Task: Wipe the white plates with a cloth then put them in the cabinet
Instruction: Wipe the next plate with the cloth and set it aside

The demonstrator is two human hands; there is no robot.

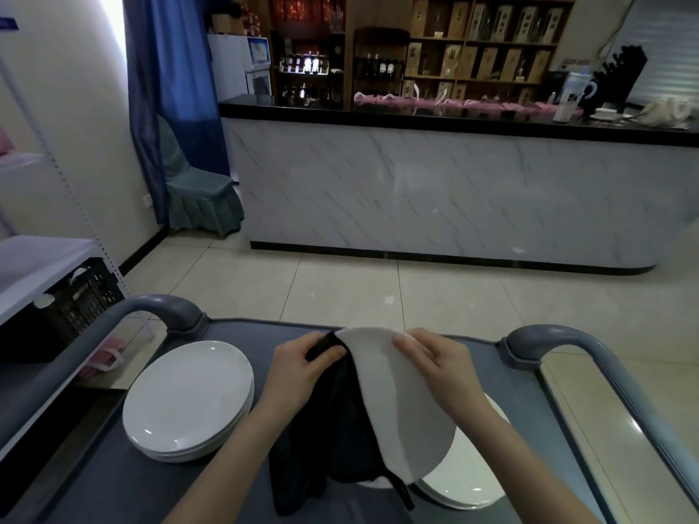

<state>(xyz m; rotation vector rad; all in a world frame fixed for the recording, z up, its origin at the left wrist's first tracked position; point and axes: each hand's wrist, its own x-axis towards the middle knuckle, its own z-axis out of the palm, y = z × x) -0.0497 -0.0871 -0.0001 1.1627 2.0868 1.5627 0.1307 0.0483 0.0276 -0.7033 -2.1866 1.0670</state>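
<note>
from the head view: held a plate point(397, 402) raised and tilted over the cart point(94, 485), low edge above the right stack point(472, 482) and apart from it as far as could be told. gripped its far rim with the right hand point(435, 363), fingers curled over the edge, thumb hidden. clutched the cloth point(333, 429) in the left hand point(299, 366), fingers and thumb closed round a bunch of it against the plate's left rim, the rest draped down over the plate's left side to the cart. left stack point(189, 395) just beside the left forearm, clear of the cloth. saw no cabinet that could be told for sure. judged the chief risk to be a slip: carried mostly by one thin rim grip, so looked liable to twist out of the right fingers under a hard rub from the left, then drop onto the right stack and chip both. also looked liable to snag, with the cloth's loose tail and dangling loop trailing near the right stack, enough to drag a plate if pulled up sharply. could have knocked the left stack with the forearm on a wide swing. seemed wiped only in part, with the cloth over the left side alone, so risked being put away with the right side unwiped.
</note>
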